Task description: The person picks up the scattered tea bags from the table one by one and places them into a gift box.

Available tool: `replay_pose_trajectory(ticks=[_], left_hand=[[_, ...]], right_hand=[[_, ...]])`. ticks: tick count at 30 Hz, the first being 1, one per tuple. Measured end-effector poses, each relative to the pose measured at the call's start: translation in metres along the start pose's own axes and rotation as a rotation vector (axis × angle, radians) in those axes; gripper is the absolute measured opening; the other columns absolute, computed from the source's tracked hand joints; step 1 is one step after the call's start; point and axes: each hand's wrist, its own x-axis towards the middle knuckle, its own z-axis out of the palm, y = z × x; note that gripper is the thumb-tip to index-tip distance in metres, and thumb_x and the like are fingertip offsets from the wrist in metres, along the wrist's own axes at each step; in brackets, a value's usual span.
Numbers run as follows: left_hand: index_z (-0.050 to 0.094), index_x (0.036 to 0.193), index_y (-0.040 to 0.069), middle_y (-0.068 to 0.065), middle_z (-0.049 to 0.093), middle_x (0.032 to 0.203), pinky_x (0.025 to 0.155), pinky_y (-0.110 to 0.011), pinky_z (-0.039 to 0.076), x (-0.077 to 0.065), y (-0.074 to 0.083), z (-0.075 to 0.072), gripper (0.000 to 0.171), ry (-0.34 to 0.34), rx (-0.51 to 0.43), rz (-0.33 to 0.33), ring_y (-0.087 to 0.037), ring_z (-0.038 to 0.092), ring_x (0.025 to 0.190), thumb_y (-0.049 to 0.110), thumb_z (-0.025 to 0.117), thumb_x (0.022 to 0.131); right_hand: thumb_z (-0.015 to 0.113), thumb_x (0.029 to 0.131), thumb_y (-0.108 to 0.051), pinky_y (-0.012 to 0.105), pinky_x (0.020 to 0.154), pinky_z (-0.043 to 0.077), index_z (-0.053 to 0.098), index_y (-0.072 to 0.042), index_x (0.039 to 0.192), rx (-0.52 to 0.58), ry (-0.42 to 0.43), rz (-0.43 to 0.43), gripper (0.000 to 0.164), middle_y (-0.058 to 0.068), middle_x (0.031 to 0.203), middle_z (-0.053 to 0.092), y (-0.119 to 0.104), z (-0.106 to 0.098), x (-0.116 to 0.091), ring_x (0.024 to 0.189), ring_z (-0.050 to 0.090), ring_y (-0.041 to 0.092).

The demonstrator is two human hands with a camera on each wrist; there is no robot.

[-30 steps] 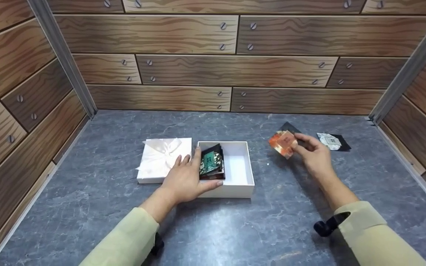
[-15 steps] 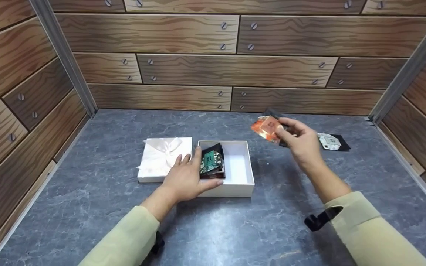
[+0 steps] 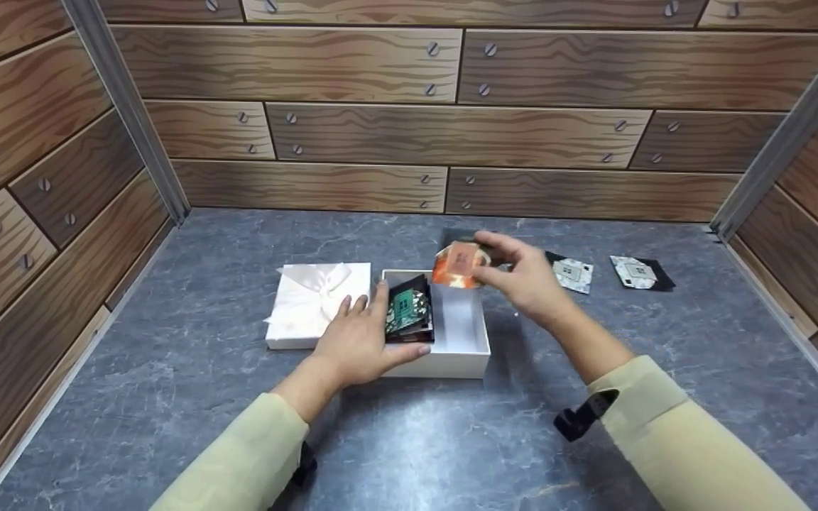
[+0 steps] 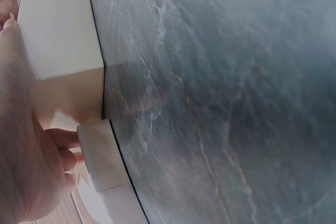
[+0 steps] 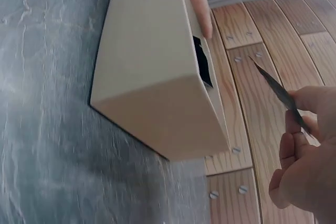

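Note:
My right hand (image 3: pixel 526 284) pinches a thin square packet (image 3: pixel 460 264) between thumb and fingers, above the back of a white box (image 3: pixel 444 365). Its face is orange patterned with a pinkish label, and a dark part shows behind. Seen edge-on in the right wrist view, the packet (image 5: pixel 278 93) is flat and dark. My left hand (image 3: pixel 348 348) rests at the box's left side, thumb along the front rim and fingers spread. In the box's left half lies a stack of dark packets (image 3: pixel 409 312), a green-labelled one on top. The right half shows its bare white bottom.
Against the box's left side lies a white lid (image 3: pixel 292 316) with a pale ribbon bow (image 3: pixel 324 287). Two white-patterned packets with black parts lie to the right, a nearer one (image 3: pixel 574 275) partly behind my right hand and a farther one (image 3: pixel 640 272). Wood-patterned walls enclose the table.
My right hand has carried the orange packet leftward from the table's right side to above the box, uncovering a white-patterned packet. My left hand has stayed in place.

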Motion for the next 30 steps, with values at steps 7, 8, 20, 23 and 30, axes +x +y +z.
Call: replay_pose_trajectory(ticks=[7,8,20,23,30], left_hand=[[0.011,0.169,-0.001,-0.026,0.049,0.157,0.130,-0.052,0.014,0.001,-0.001,0.001,0.134,-0.016,-0.001,-0.007,-0.044,0.038,0.151,0.097,0.042,0.084],[0.010,0.169,-0.001,-0.025,0.049,0.157,0.130,-0.051,0.013,0.001,-0.001,0.000,0.134,-0.021,0.002,-0.010,-0.044,0.038,0.152,0.098,0.042,0.084],[0.013,0.168,-0.003,-0.027,0.052,0.154,0.129,-0.053,0.015,-0.001,0.002,-0.002,0.128,-0.004,-0.002,0.009,-0.045,0.040,0.150,0.089,0.052,0.088],[0.013,0.168,-0.003,-0.028,0.053,0.153,0.129,-0.053,0.016,-0.001,0.002,-0.002,0.127,-0.001,-0.005,0.009,-0.045,0.041,0.150,0.088,0.053,0.089],[0.014,0.168,-0.004,-0.029,0.054,0.152,0.129,-0.054,0.018,-0.002,0.001,-0.002,0.128,0.009,0.004,0.019,-0.046,0.043,0.148,0.089,0.051,0.088]], right_hand=[[0.080,0.092,-0.006,0.030,0.088,0.057,0.060,0.003,0.146,-0.092,-0.105,0.013,0.058,0.019,0.122,0.074,-0.004,0.023,0.006,0.110,0.068,0.031],[0.080,0.092,-0.007,0.032,0.090,0.057,0.060,0.003,0.146,-0.104,-0.121,0.017,0.058,0.018,0.121,0.074,-0.005,0.026,0.006,0.110,0.068,0.031],[0.078,0.093,-0.015,0.049,0.101,0.051,0.066,-0.001,0.143,-0.243,-0.249,0.025,0.054,0.014,0.121,0.074,-0.001,0.045,0.011,0.116,0.064,0.032],[0.079,0.092,-0.016,0.050,0.102,0.051,0.066,-0.001,0.142,-0.262,-0.270,0.021,0.054,0.013,0.121,0.074,0.000,0.048,0.012,0.117,0.064,0.033],[0.079,0.091,-0.016,0.055,0.108,0.049,0.066,0.001,0.142,-0.316,-0.332,-0.007,0.055,0.014,0.119,0.075,0.002,0.057,0.017,0.121,0.064,0.036]])
